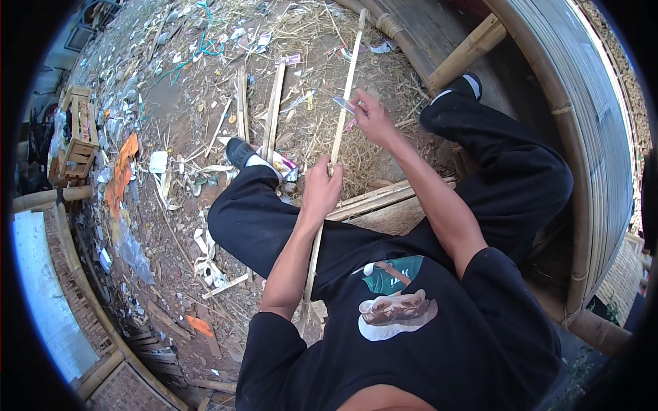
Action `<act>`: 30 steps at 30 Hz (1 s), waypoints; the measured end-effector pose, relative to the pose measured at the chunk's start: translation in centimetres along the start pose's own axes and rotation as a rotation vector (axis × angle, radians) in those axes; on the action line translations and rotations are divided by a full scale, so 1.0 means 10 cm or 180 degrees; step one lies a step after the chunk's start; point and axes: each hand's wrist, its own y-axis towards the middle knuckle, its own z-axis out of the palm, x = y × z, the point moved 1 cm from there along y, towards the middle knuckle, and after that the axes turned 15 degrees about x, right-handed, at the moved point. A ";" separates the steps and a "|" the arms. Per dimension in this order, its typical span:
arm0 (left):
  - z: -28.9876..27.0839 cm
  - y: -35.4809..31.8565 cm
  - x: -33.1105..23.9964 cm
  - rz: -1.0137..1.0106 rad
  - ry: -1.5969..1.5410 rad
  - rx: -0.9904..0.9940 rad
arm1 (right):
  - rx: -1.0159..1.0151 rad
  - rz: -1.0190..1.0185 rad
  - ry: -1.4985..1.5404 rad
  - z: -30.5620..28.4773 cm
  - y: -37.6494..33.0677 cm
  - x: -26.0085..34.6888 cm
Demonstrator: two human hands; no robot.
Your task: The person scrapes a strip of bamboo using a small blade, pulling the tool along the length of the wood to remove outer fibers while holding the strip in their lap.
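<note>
Posture: the person sat on a bamboo platform [411, 205], legs apart, looking down at the work.
Workpiece: a long bamboo strip [337, 130] ran from the lap upward and away over the littered ground [185, 116], its far end free.
Left hand [322, 188]: closed around the strip's middle, fingers wrapped fully about it, steadying it.
Right hand [373, 116]: closed on a knife [344, 104], whose blade lay against the strip's upper part.
Progress: judged under way; the strip looked pale and already narrow, and shavings and straw [356, 154] lay under it, suggesting much trimming done; how much length was left to dress could not be told.
Other stock: two more split slats [257, 109] lay beside the left foot, apparently waiting or finished.
</note>
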 end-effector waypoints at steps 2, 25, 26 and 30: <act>0.00 0.00 0.04 0.0021 0.0016 0.0025 | -0.0117 -0.0080 -0.0062 0.04 -0.07 0.01; 0.02 0.04 -0.13 0.0012 0.0092 0.0006 | -0.0487 -0.0098 -0.0515 -0.22 0.19 -0.03; 0.01 0.03 -0.14 -0.0035 0.0164 0.0002 | -0.0516 -0.0141 -0.0585 -0.20 0.21 -0.01; -0.05 0.01 -0.20 -0.0020 -0.0002 0.0010 | -0.0244 -0.0089 -0.0574 -0.11 0.16 0.01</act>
